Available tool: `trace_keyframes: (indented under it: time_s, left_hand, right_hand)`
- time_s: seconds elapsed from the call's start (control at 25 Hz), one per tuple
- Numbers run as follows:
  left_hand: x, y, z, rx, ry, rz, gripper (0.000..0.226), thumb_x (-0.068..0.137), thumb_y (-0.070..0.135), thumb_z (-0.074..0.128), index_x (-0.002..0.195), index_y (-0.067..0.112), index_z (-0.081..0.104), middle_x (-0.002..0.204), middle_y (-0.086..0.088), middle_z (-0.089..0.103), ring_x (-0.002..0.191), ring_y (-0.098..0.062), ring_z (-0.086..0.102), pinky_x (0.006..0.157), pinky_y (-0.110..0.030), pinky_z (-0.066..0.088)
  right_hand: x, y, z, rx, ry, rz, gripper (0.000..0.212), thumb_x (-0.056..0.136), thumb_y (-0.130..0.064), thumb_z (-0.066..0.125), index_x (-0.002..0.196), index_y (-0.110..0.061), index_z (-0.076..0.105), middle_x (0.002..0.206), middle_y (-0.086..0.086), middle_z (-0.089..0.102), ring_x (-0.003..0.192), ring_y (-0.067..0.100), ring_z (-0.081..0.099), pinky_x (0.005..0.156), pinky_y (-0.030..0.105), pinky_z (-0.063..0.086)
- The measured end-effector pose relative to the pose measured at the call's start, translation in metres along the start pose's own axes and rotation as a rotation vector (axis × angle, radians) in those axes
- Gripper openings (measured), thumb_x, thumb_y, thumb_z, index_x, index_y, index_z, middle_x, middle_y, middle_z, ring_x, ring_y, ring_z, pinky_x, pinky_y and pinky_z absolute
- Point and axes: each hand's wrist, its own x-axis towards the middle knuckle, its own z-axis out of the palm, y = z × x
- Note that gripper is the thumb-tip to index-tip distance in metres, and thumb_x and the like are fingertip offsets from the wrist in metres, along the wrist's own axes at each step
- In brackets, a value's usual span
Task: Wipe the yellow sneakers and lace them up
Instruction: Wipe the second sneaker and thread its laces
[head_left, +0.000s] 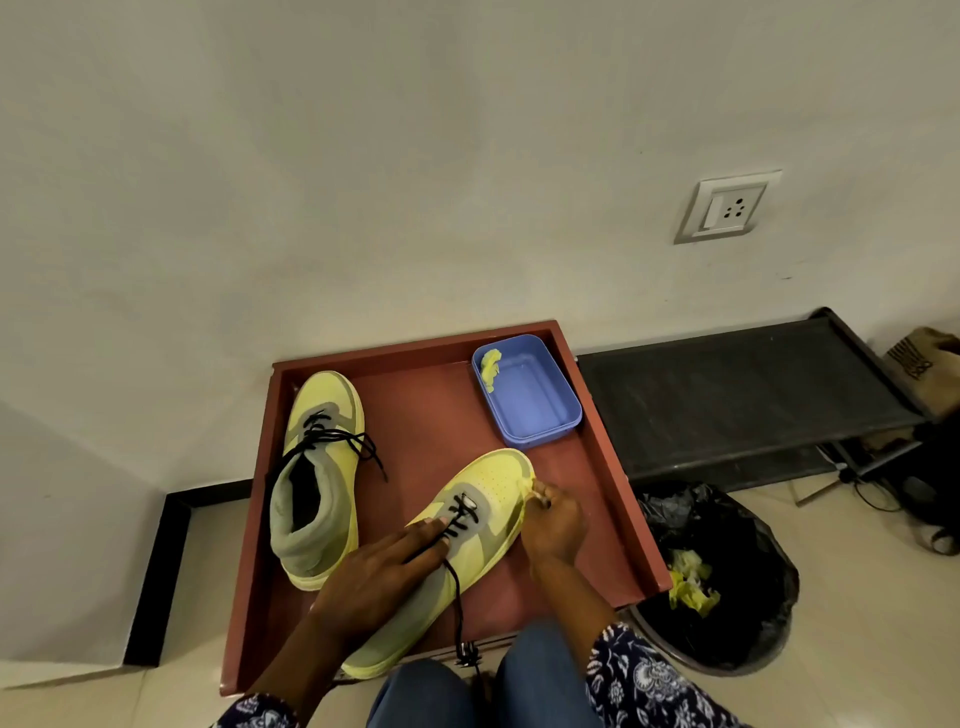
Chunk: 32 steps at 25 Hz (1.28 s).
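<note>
Presently a small yellow cloth (525, 488) is pinched by the right hand (553, 522) against the near sneaker (467, 525) on the red tray (613, 519); the flat left hand (384, 571) steadies its soft, light upper, best gripped there.

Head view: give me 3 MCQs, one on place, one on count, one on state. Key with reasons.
1. Where is the blue tub?
A. far right corner of the red tray
B. on the black rack
C. in the bin

2. How many yellow sneakers are on the tray?
A. one
B. two
C. three

3. What is the left hand doing?
A. hanging idle
B. lifting the tub
C. resting flat on the near sneaker

Key:
1 A, the tub sits by the tray's far right rim.
2 B, the far sneaker and the near one.
3 C, its fingers lie straight across the laces while the right hand pinches yellow wipe at the toe side.
</note>
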Motion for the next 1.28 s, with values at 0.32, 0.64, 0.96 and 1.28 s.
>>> trace_keyframes:
  time_s: [0.32,0.64,0.96,1.28]
  left_hand:
    - [-0.001,-0.002,0.01,0.023,0.014,0.004,0.029,0.095,0.023,0.03,0.118,0.02,0.048,0.123,-0.003,0.062,0.103,-0.017,0.065,0.066,-0.02,0.056]
    - [-0.001,-0.001,0.011,0.045,0.053,0.018,0.039,0.102,0.022,0.013,0.116,0.019,0.049,0.123,-0.004,0.062,0.104,-0.018,0.064,0.068,-0.022,0.056]
    - [0.003,0.0,0.007,0.02,0.061,0.08,0.033,0.08,0.016,0.04,0.112,0.019,0.049,0.119,-0.005,0.065,0.102,-0.019,0.065,0.07,-0.021,0.055]
    - [-0.001,-0.003,0.014,0.022,0.077,0.057,0.027,0.094,0.018,0.032,0.116,0.017,0.048,0.122,-0.006,0.063,0.106,-0.02,0.064,0.076,-0.023,0.055]
  right_hand:
    - [-0.042,0.014,0.009,-0.005,0.013,-0.045,0.023,0.092,-0.008,0.052,0.107,0.001,0.067,0.101,0.016,0.06,0.095,0.029,0.059,0.075,0.025,0.041]
    - [-0.069,0.022,0.011,0.107,-0.036,0.033,0.02,0.09,-0.005,0.055,0.104,0.0,0.068,0.091,0.006,0.054,0.093,0.026,0.058,0.082,0.024,0.044]
    - [0.013,-0.01,0.002,-0.074,0.048,-0.008,0.021,0.09,-0.012,0.056,0.101,-0.002,0.071,0.101,0.018,0.069,0.095,0.033,0.062,0.08,0.034,0.049]
    - [-0.015,0.003,0.007,-0.098,0.055,-0.08,0.021,0.092,-0.014,0.055,0.104,-0.005,0.069,0.101,0.014,0.067,0.091,0.028,0.061,0.071,0.024,0.039]
